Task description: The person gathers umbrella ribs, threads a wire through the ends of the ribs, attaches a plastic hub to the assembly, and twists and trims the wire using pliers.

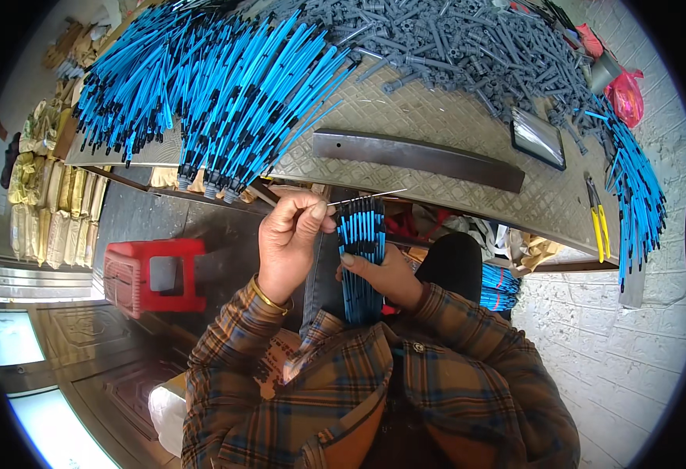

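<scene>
My right hand point(386, 273) is wrapped round a flat bundle of slim blue rods with black joints point(360, 228), which look like umbrella ribs. Its thumb lies across the front of the bundle, over my lap. Thumb and fingers of my left hand point(290, 227) pinch a thin metal wire point(386, 193) beside the bundle's black upper ends. The wire runs along those ends, its free tip sticking out to the right. Whether it passes through the ends is too small to tell.
Ahead stands a workbench point(429, 191) with heaped blue ribs point(234, 94), grey plastic parts point(452, 47), a dark metal bar point(417, 160), a small tray of wires point(537, 139) and yellow-handled pliers point(599, 223). More ribs point(636, 187) hang at the right. A red stool point(191, 273) stands left.
</scene>
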Demonstrator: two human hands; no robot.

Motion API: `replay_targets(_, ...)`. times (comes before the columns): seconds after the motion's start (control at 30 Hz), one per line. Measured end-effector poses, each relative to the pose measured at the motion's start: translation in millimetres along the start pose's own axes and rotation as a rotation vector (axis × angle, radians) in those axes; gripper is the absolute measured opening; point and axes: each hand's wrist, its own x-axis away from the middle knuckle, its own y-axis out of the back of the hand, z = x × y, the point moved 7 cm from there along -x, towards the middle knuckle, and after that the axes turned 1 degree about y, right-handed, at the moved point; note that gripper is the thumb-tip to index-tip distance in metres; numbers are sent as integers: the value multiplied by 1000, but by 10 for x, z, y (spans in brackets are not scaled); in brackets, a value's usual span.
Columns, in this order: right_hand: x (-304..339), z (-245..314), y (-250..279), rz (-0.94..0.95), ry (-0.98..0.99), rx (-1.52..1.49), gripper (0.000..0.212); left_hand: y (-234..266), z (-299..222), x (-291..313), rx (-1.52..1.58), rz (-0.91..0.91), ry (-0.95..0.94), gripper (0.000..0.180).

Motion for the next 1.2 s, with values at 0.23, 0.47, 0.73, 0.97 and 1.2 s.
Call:
replay_targets(0.23, -49, -31, 30, -8, -21, -57, 26, 24, 32, -32, 170, -42, 216, 14)
replay_targets(0.47, -74, -2, -11, 9, 46, 76, 27, 61, -29, -37, -200, -1, -38, 9)
replay_targets(0.73, 26, 12, 51, 26, 32, 57, 28, -76, -201, -42, -417, 37, -262, 4)
replay_targets(0.97, 83, -24, 218, 32, 51, -38, 28, -296, -350, -474, -188, 189, -41, 15)
replay_targets(1.2, 160, -43, 247, 69, 59, -90, 26, -1006, -133, -2085, -932, 228, -175, 21)
